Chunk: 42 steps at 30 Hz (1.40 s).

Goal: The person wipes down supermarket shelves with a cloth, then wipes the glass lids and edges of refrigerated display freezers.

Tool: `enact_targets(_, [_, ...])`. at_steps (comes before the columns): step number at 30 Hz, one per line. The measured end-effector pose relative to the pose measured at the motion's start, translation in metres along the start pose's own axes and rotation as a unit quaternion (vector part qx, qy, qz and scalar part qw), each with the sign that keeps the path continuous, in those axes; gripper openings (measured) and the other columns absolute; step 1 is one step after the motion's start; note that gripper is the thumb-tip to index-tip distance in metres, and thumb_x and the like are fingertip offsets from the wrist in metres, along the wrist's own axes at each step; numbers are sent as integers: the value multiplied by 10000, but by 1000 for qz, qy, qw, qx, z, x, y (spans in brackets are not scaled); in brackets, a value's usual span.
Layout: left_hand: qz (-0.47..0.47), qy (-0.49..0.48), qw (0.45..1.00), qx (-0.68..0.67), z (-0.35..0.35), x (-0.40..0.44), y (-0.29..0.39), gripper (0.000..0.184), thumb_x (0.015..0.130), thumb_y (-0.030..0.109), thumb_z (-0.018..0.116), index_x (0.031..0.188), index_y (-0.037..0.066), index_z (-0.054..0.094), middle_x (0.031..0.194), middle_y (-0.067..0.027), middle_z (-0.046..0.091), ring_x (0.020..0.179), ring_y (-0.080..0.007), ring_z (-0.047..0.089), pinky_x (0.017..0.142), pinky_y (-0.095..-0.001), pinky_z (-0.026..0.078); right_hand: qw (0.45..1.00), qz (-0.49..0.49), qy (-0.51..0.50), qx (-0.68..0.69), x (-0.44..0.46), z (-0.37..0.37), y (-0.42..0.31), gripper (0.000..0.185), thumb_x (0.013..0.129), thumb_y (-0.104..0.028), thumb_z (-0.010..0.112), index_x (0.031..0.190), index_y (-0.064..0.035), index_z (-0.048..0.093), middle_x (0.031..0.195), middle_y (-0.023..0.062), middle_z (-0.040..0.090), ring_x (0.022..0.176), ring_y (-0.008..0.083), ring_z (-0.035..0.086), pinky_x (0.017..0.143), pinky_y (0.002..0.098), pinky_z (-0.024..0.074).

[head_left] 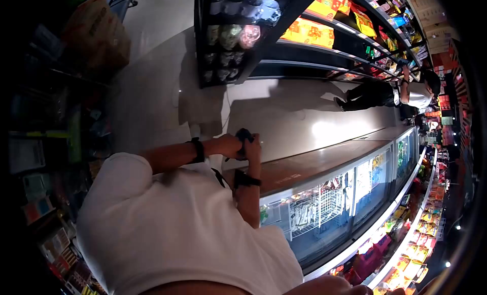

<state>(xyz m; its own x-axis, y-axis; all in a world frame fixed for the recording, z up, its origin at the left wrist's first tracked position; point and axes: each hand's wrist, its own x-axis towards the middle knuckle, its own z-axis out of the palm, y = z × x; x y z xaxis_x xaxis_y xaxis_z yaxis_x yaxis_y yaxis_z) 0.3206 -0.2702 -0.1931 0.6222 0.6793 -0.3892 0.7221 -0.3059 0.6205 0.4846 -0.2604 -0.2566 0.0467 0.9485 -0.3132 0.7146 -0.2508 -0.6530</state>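
My left hand [227, 146] and my right hand [253, 149] meet in front of my white shirt [182, 229], with dark bands on both wrists. Between them is a small dark object [244, 135], too small and dim to identify. Fingers of both hands are closed around it and partly hide it. Below the hands lies the pale floor [274, 112]; the long brown top of a glass-fronted cooler [304, 166] runs to their right.
A person [416, 94] in a white top and dark trousers stands by stocked shelves [309, 32]. A dark rack [233, 36] holds wrapped items. Cardboard box [96, 34] at upper left. Lit product shelves [413, 249] line the right. A skin-coloured shape [327, 286] shows at the bottom edge, unclear.
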Motion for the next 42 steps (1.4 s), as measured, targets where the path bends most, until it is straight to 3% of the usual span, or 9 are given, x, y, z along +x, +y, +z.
enact_targets(7, [132, 47, 990, 2, 88, -40, 49, 391, 739, 395, 673, 710, 5, 682, 709, -188, 663, 710, -381, 652, 666, -467, 533, 967, 120, 145, -172, -144, -35, 49, 471, 829, -386, 552, 1197, -94, 535, 1097, 261, 625, 1000, 462, 611, 853, 556, 482])
enact_targets(11, [293, 69, 954, -2, 183, -30, 64, 380, 750, 367, 643, 769, -10, 688, 767, -189, 665, 800, -366, 651, 702, -466, 533, 910, 315, 203, -179, -251, -28, 78, 502, 815, -374, 584, 1210, -66, 552, 1094, 237, 611, 1020, 442, 594, 848, 554, 486])
enact_targets(13, [282, 48, 951, 116, 177, -62, 81, 386, 764, 372, 624, 805, -5, 696, 814, -172, 670, 826, -365, 652, 726, -471, 529, 904, 303, 230, -192, -307, -2, 123, 524, 814, -387, 590, 1218, -57, 545, 1099, 234, 603, 1026, 433, 588, 853, 546, 486])
enact_targets(19, [223, -23, 973, 46, 271, -89, 88, 404, 775, 380, 610, 850, -3, 716, 817, -183, 694, 824, -368, 666, 771, -467, 520, 905, 275, 272, -178, -392, 43, 160, 527, 840, -369, 612, 1236, -36, 511, 1139, 259, 562, 1046, 464, 558, 908, 531, 453])
enact_targets(24, [190, 105, 973, -84, 275, -101, 93, 274, 803, 289, 604, 809, 27, 685, 845, -201, 649, 822, -393, 631, 749, -477, 499, 920, 156, 324, -157, -378, 24, 146, 410, 800, -226, 637, 1104, 34, 546, 1066, 264, 575, 1022, 463, 531, 895, 529, 432])
enact_targets(30, [221, 215, 943, -122, 305, -91, 136, 500, 856, 197, 633, 1290, 22, 458, 1130, -163, 604, 1048, -335, 610, 895, -407, 489, 924, 141, 294, -200, -408, 7, 212, 452, 765, -289, 614, 1145, -43, 614, 1041, 235, 608, 1014, 435, 568, 900, 510, 469])
enact_targets(34, [347, 220, 850, -330, 205, -153, 236, 379, 910, 116, 627, 1271, 75, 517, 1190, -104, 597, 1104, -203, 584, 949, -345, 478, 921, 185, 280, -200, -495, -18, 268, 417, 729, -248, 589, 1093, -54, 648, 1053, 217, 606, 998, 425, 569, 869, 529, 473])
enact_targets(38, [446, 496, 742, -67, 39, -340, 284, 372, 879, 113, 678, 1213, -1, 562, 1229, -136, 596, 1148, -212, 573, 995, -348, 459, 868, 275, 335, -240, -584, -38, 349, 409, 696, -222, 595, 1065, -59, 662, 1041, 203, 610, 982, 418, 569, 839, 535, 468])
enact_targets(42, [536, 557, 627, 94, 29, -456, 335, 371, 881, 113, 673, 1217, -1, 563, 1222, -134, 602, 1136, -212, 577, 986, -347, 460, 873, 270, 321, -250, -613, -46, 369, 406, 726, -189, 558, 1098, -52, 644, 1010, 194, 587, 961, 404, 557, 846, 524, 459])
